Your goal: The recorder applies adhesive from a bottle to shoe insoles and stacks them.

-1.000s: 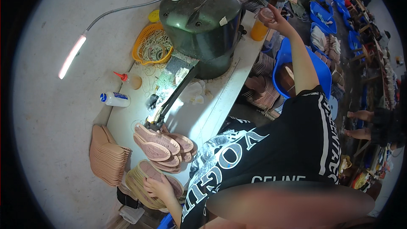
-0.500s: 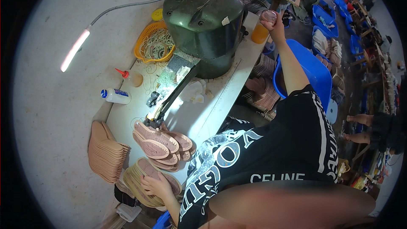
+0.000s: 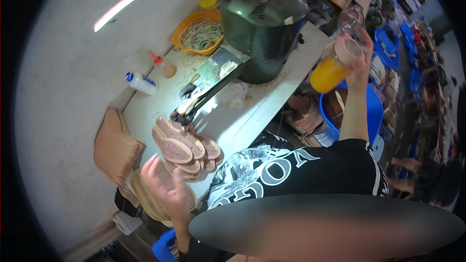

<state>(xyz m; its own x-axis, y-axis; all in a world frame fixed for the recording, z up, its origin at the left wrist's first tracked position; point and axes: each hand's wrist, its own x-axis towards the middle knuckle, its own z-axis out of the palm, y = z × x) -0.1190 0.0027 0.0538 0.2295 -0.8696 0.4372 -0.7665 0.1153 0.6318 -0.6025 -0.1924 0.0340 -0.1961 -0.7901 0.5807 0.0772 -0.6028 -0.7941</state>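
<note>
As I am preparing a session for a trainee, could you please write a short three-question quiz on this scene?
1. Which option is correct for the clear container of orange liquid?
A) It is in the left hand.
B) It is in the right hand.
C) It is standing on the table.

2. True or false: the red-tipped bottle is inside the orange basket.

3. Fill the gap: the white bottle has a ____ cap.

Key:
1. B, the right hand holds it.
2. False; the red-tipped bottle is outside the orange basket.
3. Blue.
</note>
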